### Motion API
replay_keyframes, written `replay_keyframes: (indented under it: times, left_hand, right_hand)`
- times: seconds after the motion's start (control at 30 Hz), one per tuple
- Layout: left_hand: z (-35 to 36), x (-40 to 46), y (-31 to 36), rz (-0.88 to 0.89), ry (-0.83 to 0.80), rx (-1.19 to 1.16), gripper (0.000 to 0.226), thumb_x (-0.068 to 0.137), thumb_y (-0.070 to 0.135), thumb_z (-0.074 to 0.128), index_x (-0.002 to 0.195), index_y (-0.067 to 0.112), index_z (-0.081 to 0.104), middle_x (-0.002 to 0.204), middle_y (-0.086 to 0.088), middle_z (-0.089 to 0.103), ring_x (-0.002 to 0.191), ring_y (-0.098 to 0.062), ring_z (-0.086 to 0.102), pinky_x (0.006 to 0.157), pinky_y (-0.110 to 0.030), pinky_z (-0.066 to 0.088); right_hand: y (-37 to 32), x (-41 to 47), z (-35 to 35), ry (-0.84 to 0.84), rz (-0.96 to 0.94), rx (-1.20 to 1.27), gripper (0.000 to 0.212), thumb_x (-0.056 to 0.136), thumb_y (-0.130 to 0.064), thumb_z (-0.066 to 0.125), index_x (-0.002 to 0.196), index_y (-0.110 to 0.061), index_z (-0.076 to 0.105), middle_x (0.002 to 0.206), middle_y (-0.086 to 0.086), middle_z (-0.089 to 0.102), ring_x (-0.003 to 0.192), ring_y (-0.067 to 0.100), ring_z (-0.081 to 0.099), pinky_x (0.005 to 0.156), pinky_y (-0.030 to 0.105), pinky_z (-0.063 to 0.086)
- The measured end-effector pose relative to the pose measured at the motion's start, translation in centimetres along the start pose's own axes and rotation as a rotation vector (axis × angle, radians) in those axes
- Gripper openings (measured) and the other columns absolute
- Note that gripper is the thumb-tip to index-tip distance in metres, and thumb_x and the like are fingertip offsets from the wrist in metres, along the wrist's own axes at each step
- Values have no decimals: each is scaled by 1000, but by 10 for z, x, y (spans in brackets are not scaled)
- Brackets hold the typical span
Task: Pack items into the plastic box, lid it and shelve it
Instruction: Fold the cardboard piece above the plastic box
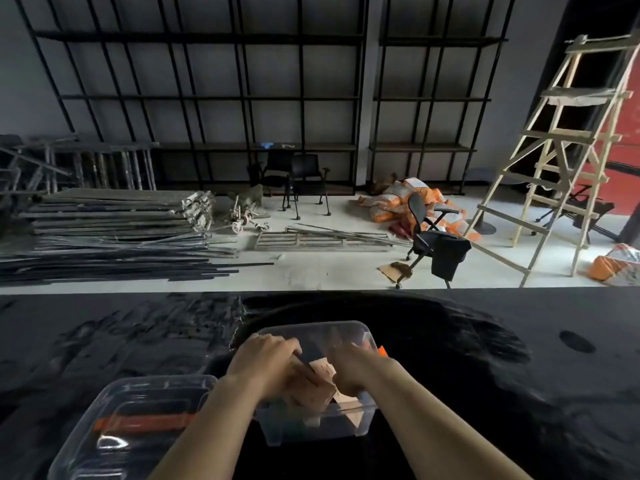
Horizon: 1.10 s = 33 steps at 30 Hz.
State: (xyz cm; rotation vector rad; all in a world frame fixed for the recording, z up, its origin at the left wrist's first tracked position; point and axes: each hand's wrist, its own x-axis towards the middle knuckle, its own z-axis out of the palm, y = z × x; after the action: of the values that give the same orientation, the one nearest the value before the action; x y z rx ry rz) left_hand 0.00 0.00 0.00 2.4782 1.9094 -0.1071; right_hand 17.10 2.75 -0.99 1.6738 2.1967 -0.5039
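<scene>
Beside the lid (135, 424), both hands (left hand (263, 355), right hand (353, 368)) clutch cardboard pieces (311, 386) inside the box (311, 431).

You have one view only, from the camera on your head, wide-angle, tipped forward and down, so there is no second view to share any of the scene with. It looks across a black table (485, 358) that fills the lower part, its far edge running level across the middle. Closest to the lens, at 6 o'clock, your forearms enter from the bottom edge and meet over the clear plastic box (317, 424). Well beyond the table, toward 12 o'clock, the lens faces black wall shelving (242, 98) head-on. A wooden ladder (554, 168) leans in at 2 o'clock, bent by the wide lens.
</scene>
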Motion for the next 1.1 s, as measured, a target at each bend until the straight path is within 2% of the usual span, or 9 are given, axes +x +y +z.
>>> replay_keyframes:
  times: [0.07,0.17,0.3,0.47,0.57,0.67,0.73,0.9,1.1]
  left_hand:
    - [3,0,2,25,-80,41,40,85,34,60,125,31,59,122,4,67,118,-19,59,109,-37,33]
    - [8,1,4,49,-160,85,45,79,31,66,124,26,59,123,-4,64,118,-25,59,110,-45,34]
    - [8,7,0,81,-186,112,55,76,23,71,129,27,55,127,-8,56,121,-30,54,106,-45,38]
    - [18,9,-7,122,-88,131,51,79,5,66,125,26,58,122,-5,57,117,-29,56,103,-43,42]
    - [20,8,-10,159,-27,122,39,88,10,60,121,30,63,117,-1,61,114,-27,57,97,-40,45]
    - [16,8,-11,195,1,78,40,90,8,55,118,35,68,115,3,68,109,-22,63,82,-30,46]
    - [13,8,-12,201,-22,71,34,89,7,55,108,29,72,116,4,68,109,-20,63,78,-27,44]
    - [13,3,-19,115,2,-12,27,84,3,55,83,24,73,108,10,68,102,-17,63,81,-27,57]
    - [15,-6,-24,169,157,118,26,90,21,46,87,16,72,94,-4,68,97,-25,53,79,-28,34]
  right_hand:
    - [-2,1,4,-2,18,87,66,92,-11,59,151,-19,31,146,7,47,130,27,49,94,33,42]
    - [-9,6,8,-34,33,188,63,96,-29,55,152,-17,29,143,8,51,126,28,52,90,36,40]
    - [-10,20,9,-135,60,259,82,94,-33,59,156,-14,10,128,9,63,99,23,56,80,30,43]
    - [-8,27,12,-65,100,262,91,90,-10,61,157,-10,-1,155,16,36,136,33,44,104,39,45]
    - [-6,27,-1,159,120,294,93,79,-16,72,150,-3,13,130,15,57,117,31,58,79,33,46]
    - [-9,22,-15,235,45,309,66,80,-12,67,134,-6,30,107,13,64,100,33,64,70,36,44]
    - [-12,17,-23,252,18,341,52,82,-12,66,125,-9,37,105,12,64,96,31,65,68,37,47]
    - [-15,18,-32,187,24,649,37,86,-22,64,119,-5,63,100,10,60,86,20,52,65,28,41]
    - [-25,28,2,25,124,679,41,93,-35,58,122,-5,62,75,-4,52,77,13,52,64,23,40]
